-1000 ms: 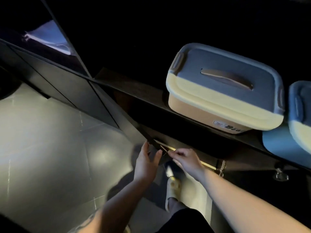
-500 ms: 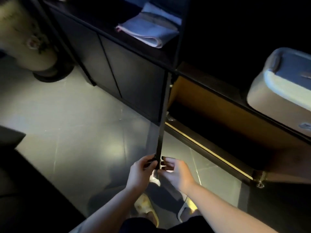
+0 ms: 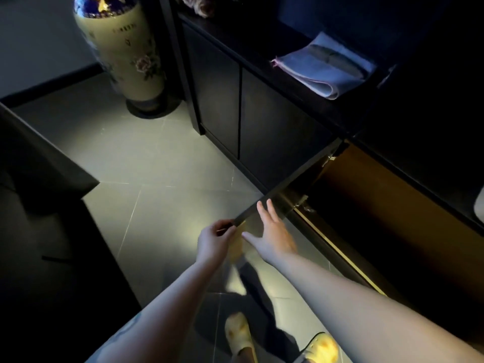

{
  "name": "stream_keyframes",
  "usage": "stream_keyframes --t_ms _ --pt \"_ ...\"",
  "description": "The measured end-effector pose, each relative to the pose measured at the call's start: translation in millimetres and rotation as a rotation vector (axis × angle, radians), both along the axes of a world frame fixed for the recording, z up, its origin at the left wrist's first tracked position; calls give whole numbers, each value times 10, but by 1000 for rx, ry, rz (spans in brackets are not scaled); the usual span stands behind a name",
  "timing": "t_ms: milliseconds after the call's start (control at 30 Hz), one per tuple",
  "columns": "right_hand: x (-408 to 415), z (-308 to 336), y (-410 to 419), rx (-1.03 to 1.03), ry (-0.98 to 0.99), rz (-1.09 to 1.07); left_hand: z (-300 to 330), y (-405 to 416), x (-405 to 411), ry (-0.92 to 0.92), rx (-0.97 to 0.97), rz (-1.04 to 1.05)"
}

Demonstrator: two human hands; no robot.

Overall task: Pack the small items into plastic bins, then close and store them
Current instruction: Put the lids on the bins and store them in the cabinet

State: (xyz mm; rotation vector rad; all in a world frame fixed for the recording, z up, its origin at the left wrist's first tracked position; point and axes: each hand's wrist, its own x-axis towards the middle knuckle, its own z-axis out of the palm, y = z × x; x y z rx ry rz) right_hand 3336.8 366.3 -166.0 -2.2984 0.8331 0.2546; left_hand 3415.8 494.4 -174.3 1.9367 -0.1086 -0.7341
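Observation:
A dark cabinet door [image 3: 285, 186] stands swung out from the low cabinet, seen nearly edge-on. My left hand [image 3: 213, 243] pinches the door's free lower corner. My right hand [image 3: 272, 234] lies with straight, spread fingers against the door's inner face, just right of the left hand. Behind the door the cabinet compartment [image 3: 387, 231] is open, with a brown inner wall and a dark interior. A sliver of a pale plastic bin [image 3: 479, 205] shows at the right edge on the shelf above.
A tall painted vase [image 3: 123, 53] stands on the tiled floor at the far left of the cabinet. A folded cloth [image 3: 324, 66] lies on the upper shelf. Dark furniture [image 3: 39, 218] fills the left side. My slippered feet [image 3: 238, 334] stand below the hands.
The view has swung left, so the bins have slid almost out of sight. The door has come further out, and my right hand has gone from curled at its edge to flat with fingers spread.

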Motion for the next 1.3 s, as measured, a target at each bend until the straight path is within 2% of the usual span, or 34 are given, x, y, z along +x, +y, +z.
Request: stream_keyframes --t_ms 167,300,367,433,633,733,867,1067,1133,1300 --pt "79 88 -135 48 75 36 55 -48 41 -3 9 -23" --pt "-281 158 -237 130 -59 -107 241 -234 -149 -125 53 -38" --pt "-553 242 -370 101 -109 -219 414 -502 -284 -232 36 -89" --pt "-874 384 -589 21 -170 -350 610 -868 -467 -325 -32 -202" --pt "-2084 959 -1462 -143 -313 -700 1132 -2019 -1252 -363 -285 -633" --pt "-2747 1210 -1820 -208 -396 -885 1277 -2491 -1701 -377 -328 -751" --pt "-3527 1428 -2222 -332 -430 -1012 1373 -3057 -2184 -426 -342 -847" --pt "-4291 1492 -2822 -415 -375 -1128 1459 -3821 -2640 -566 -315 -821" --pt "-4389 1438 -2967 -355 -352 -1153 1445 -4001 -2702 -568 -257 -754" --pt "-4400 1284 -3179 -190 -463 -1193 1365 -4220 -2752 -541 -201 -662"
